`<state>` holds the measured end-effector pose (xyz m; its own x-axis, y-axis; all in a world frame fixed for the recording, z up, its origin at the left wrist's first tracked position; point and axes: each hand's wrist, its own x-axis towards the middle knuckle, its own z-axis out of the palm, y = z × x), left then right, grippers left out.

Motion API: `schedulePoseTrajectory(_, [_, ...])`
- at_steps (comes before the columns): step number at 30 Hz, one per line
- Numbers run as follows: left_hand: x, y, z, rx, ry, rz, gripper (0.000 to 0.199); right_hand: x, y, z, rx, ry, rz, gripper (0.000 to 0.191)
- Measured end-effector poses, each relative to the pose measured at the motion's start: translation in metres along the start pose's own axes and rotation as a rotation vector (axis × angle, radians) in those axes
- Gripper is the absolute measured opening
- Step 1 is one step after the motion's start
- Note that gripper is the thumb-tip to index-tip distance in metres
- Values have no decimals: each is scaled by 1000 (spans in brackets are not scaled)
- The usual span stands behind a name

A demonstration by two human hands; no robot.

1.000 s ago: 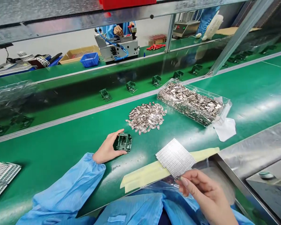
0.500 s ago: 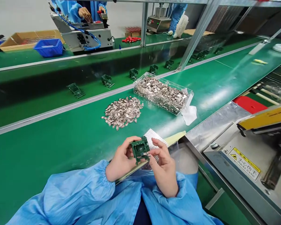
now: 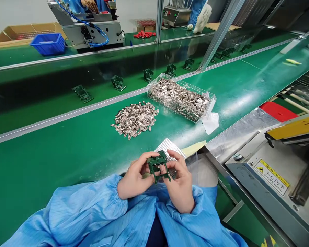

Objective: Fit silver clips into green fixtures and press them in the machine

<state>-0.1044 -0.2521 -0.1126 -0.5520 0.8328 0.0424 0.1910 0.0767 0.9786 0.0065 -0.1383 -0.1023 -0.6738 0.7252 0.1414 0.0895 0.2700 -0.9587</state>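
A small dark green open frame (image 3: 158,160), with what look like slots and pins, is held up in front of my chest. My left hand (image 3: 134,178) grips its left side, thumb below and fingers above. From the right, my right hand (image 3: 180,187) closes on it too, the thumb pressed into the opening and the fingers curled along the side. Whether a small part sits under that thumb is hidden. Beyond the hands, a pile of small flat metal pieces (image 3: 135,119) lies on the green bench (image 3: 67,151). A clear plastic box (image 3: 167,110) beside it holds many more.
Several similar green frames (image 3: 117,82) stand in a row on the belt behind a metal rail (image 3: 67,112). A machine with a warning label (image 3: 269,176) is at right. A striped sheet (image 3: 167,145) lies past my hands. Across the belt, a co-worker's hand (image 3: 90,4) is at a machine.
The green frame has turned and tilted in my hands. My right thumb has moved further into its opening, and my right fingers have come closer around its side. The view has shifted slightly.
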Motion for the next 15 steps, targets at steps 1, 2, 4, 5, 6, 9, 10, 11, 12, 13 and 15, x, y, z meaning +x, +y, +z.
schedulePoseTrajectory(1, [0,0,0,7,1,13,38,0,0,0,-4,4,-11,13])
schedulePoseTrajectory(2, [-1,0,0,17,5,25,35,0,-1,0,-2,2,-18,13])
schedulePoseTrajectory(4, [-2,-1,0,31,19,40,32,-1,-1,0,32,-20,-4,13])
schedulePoseTrajectory(5, [-2,-1,0,30,27,41,32,-2,-1,1,69,-37,19,13])
schedulePoseTrajectory(6, [-3,-1,0,25,34,39,32,-3,-1,1,113,-52,48,12])
schedulePoseTrajectory(9, [-4,2,1,4,48,31,30,-5,-1,2,245,-77,138,11])
schedulePoseTrajectory(10, [-4,3,2,-4,48,31,29,-5,-1,2,275,-76,155,12])
schedulePoseTrajectory(11, [-4,4,2,-11,49,30,29,-5,-1,2,297,-71,166,13])
schedulePoseTrajectory(12, [-4,5,3,-16,50,25,29,-5,-1,3,316,-64,172,15])
schedulePoseTrajectory(13, [-4,6,3,-19,51,18,28,-5,-1,3,334,-56,177,16])
schedulePoseTrajectory(15, [-4,8,3,-14,55,7,28,-4,-1,3,367,-37,190,17])
